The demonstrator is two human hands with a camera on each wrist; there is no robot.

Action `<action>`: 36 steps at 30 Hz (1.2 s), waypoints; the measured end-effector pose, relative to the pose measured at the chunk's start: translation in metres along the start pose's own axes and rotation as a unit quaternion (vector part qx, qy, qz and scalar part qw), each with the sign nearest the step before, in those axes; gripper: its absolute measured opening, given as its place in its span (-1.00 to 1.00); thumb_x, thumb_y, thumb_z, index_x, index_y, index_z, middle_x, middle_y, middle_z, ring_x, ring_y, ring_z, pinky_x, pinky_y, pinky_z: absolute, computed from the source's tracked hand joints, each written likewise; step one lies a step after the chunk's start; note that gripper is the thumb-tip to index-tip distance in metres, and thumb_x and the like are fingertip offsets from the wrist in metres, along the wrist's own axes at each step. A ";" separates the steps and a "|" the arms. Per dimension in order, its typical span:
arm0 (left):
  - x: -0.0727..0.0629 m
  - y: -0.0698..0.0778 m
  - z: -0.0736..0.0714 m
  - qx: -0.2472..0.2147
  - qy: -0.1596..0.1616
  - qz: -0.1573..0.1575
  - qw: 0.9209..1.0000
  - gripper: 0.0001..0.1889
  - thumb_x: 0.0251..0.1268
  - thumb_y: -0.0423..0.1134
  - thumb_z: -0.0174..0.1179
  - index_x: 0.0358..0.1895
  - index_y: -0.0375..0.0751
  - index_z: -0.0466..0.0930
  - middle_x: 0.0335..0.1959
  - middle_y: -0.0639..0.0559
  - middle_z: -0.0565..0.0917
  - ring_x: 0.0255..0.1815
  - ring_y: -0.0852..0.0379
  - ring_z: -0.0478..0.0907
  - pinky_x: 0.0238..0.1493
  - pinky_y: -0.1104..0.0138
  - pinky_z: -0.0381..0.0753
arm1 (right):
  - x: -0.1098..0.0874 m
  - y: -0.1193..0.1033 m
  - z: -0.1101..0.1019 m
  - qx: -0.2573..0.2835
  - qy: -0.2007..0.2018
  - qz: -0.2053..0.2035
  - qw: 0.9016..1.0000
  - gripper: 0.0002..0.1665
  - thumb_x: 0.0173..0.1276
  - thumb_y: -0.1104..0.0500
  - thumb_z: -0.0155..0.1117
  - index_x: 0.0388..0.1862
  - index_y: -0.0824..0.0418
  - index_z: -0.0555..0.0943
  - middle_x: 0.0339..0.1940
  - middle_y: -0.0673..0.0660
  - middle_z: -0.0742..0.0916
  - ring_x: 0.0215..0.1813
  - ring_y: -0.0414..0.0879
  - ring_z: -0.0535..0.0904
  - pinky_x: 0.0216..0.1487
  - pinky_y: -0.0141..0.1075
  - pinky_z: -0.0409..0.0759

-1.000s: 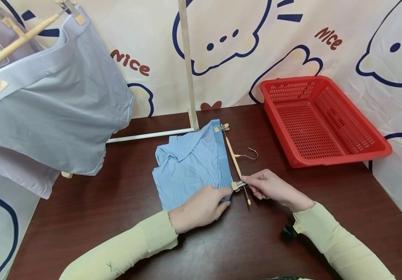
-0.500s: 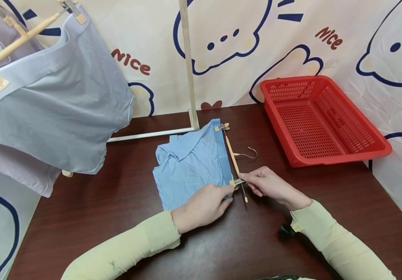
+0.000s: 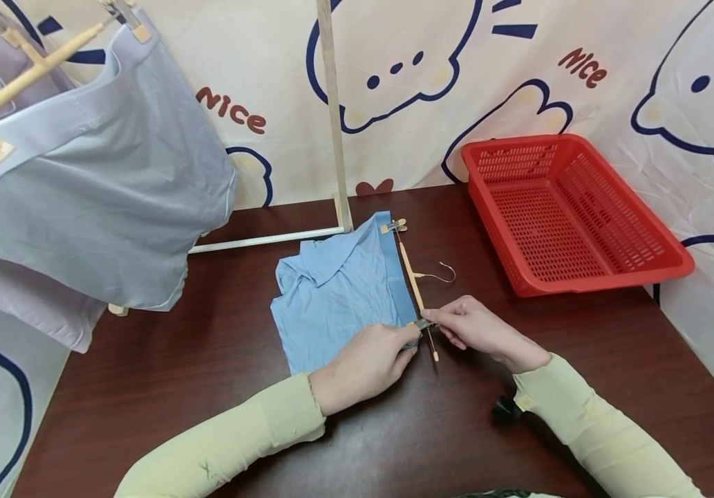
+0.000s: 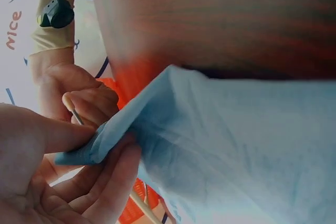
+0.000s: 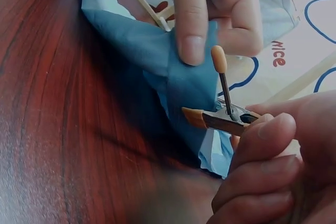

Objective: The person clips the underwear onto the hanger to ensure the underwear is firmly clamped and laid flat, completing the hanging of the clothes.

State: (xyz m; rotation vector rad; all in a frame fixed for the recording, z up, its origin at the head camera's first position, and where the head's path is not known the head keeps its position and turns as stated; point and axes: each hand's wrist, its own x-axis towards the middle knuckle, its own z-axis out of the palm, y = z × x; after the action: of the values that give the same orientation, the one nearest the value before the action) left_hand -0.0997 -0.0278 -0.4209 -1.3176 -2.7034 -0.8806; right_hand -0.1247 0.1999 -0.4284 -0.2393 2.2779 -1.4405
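Note:
Light blue underpants point(image 3: 338, 297) lie on the table with the waistband toward the right. A clip hanger point(image 3: 411, 277) lies along that waistband, its far clip point(image 3: 394, 226) on the waistband's far corner. My left hand point(image 3: 363, 363) pinches the near corner of the waistband point(image 4: 97, 148) between thumb and fingers. With thumb and fingers my right hand point(image 3: 481, 328) squeezes the hanger's near clip point(image 5: 223, 121). In the right wrist view one tan tip of that clip lies over the waistband; the other tip is hidden behind cloth.
A red plastic basket point(image 3: 556, 277) stands at the back right. At the left, pale grey-blue underpants point(image 3: 108, 173) hang from a clip hanger, with more garments behind. A rack's upright pole point(image 3: 334, 117) and base bar point(image 3: 263, 243) stand at the back.
The near clip has shifted slightly left onto the waistband's corner, with my right hand on it. My left hand has moved slightly right and toward the clip.

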 end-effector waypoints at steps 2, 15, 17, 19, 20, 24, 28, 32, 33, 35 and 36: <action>0.000 0.000 0.000 -0.004 0.008 0.002 1.000 -0.89 0.46 -0.35 0.22 -0.26 -0.08 0.50 -0.47 0.17 0.62 -0.47 0.31 0.51 -0.44 0.38 0.49 | 0.001 -0.001 0.002 -0.004 0.001 0.005 1.000 -0.30 0.55 -0.09 0.20 -0.77 0.25 0.42 -0.82 0.04 0.42 -0.71 -0.15 0.31 -0.60 -0.38 0.19; 0.009 -0.007 -0.015 -0.080 0.041 -0.070 0.994 -0.66 0.63 -0.01 0.03 -0.42 0.00 0.43 -0.66 0.21 0.41 -0.66 0.30 0.36 -0.61 0.39 0.38 | 0.002 -0.004 0.006 0.049 -0.007 0.072 0.996 -0.23 0.60 -0.22 -0.13 -0.68 0.27 0.52 -0.82 0.07 0.48 -0.73 -0.16 0.33 -0.65 -0.35 0.22; 0.016 -0.010 -0.020 -0.076 0.051 -0.080 0.993 -0.71 0.64 -0.06 0.00 -0.34 -0.04 0.48 -0.64 0.17 0.43 -0.66 0.28 0.38 -0.61 0.37 0.39 | 0.003 -0.004 0.005 0.059 -0.017 0.067 0.996 -0.26 0.61 -0.16 -0.18 -0.62 0.30 0.55 -0.81 0.07 0.49 -0.73 -0.16 0.35 -0.65 -0.35 0.22; 0.023 -0.013 -0.024 -0.067 0.052 -0.088 0.992 -0.78 0.64 -0.10 0.01 -0.23 -0.08 0.53 -0.59 0.18 0.50 -0.62 0.29 0.43 -0.58 0.38 0.44 | 0.003 -0.003 0.005 0.061 -0.021 0.064 0.996 -0.29 0.60 -0.11 -0.20 -0.57 0.32 0.59 -0.81 0.07 0.50 -0.72 -0.17 0.35 -0.64 -0.36 0.23; 0.027 -0.014 -0.025 -0.061 0.051 -0.092 0.993 -0.81 0.63 -0.12 0.03 -0.17 -0.10 0.55 -0.55 0.17 0.52 -0.60 0.28 0.44 -0.56 0.38 0.46 | 0.003 -0.002 0.005 0.062 -0.023 0.063 0.996 -0.31 0.59 -0.08 -0.21 -0.55 0.32 0.61 -0.80 0.06 0.51 -0.71 -0.17 0.35 -0.64 -0.36 0.23; 0.046 -0.021 -0.026 -0.040 0.030 -0.109 0.993 -0.80 0.57 -0.13 0.12 -0.02 -0.18 0.57 -0.43 0.16 0.59 -0.51 0.27 0.50 -0.48 0.37 0.50 | 0.004 0.000 0.005 0.057 -0.027 0.066 0.996 -0.37 0.55 0.01 -0.22 -0.48 0.32 0.67 -0.76 0.08 0.55 -0.69 -0.16 0.37 -0.62 -0.35 0.25; 0.067 -0.030 -0.020 -0.010 0.004 -0.135 0.991 -0.74 0.51 -0.13 0.20 0.05 -0.23 0.59 -0.39 0.11 0.65 -0.47 0.25 0.54 -0.44 0.36 0.52 | 0.004 -0.001 0.005 0.044 -0.031 0.063 0.997 -0.41 0.53 0.06 -0.21 -0.44 0.31 0.70 -0.70 0.09 0.59 -0.64 -0.15 0.40 -0.59 -0.34 0.29; 0.085 -0.043 -0.014 0.032 -0.012 -0.165 0.986 -0.66 0.43 -0.08 0.31 0.09 -0.23 0.65 -0.36 0.06 0.70 -0.43 0.23 0.58 -0.35 0.34 0.57 | 0.003 -0.003 0.006 0.034 -0.035 0.050 0.998 -0.44 0.50 0.10 -0.19 -0.40 0.32 0.72 -0.65 0.10 0.62 -0.60 -0.14 0.43 -0.57 -0.33 0.33; 0.088 -0.046 -0.013 0.041 -0.015 -0.172 0.984 -0.65 0.40 -0.07 0.34 0.09 -0.22 0.67 -0.37 0.05 0.71 -0.41 0.21 0.59 -0.33 0.33 0.58 | 0.003 -0.004 0.007 0.032 -0.038 0.046 0.998 -0.45 0.49 0.11 -0.19 -0.39 0.32 0.72 -0.64 0.10 0.62 -0.59 -0.14 0.43 -0.57 -0.33 0.34; 0.093 -0.051 -0.012 0.053 -0.024 -0.185 0.981 -0.65 0.34 -0.05 0.39 0.04 -0.21 0.72 -0.37 0.06 0.71 -0.38 0.19 0.61 -0.29 0.32 0.59 | 0.002 -0.005 0.008 0.033 -0.047 0.038 0.998 -0.45 0.48 0.12 -0.20 -0.37 0.35 0.72 -0.63 0.11 0.63 -0.58 -0.13 0.45 -0.56 -0.33 0.36; 0.094 -0.054 -0.011 0.055 -0.027 -0.189 0.980 -0.67 0.32 -0.05 0.41 0.00 -0.20 0.74 -0.39 0.07 0.71 -0.36 0.18 0.62 -0.29 0.32 0.60 | 0.001 -0.006 0.008 0.033 -0.052 0.033 0.998 -0.45 0.49 0.12 -0.20 -0.35 0.37 0.72 -0.62 0.11 0.63 -0.58 -0.12 0.45 -0.55 -0.33 0.39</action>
State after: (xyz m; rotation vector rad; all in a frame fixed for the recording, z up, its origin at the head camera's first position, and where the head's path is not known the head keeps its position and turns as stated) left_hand -0.2024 0.0087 -0.4143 -0.8323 -3.0519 -0.7043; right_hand -0.1227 0.1898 -0.4266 -0.2119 2.1315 -1.4316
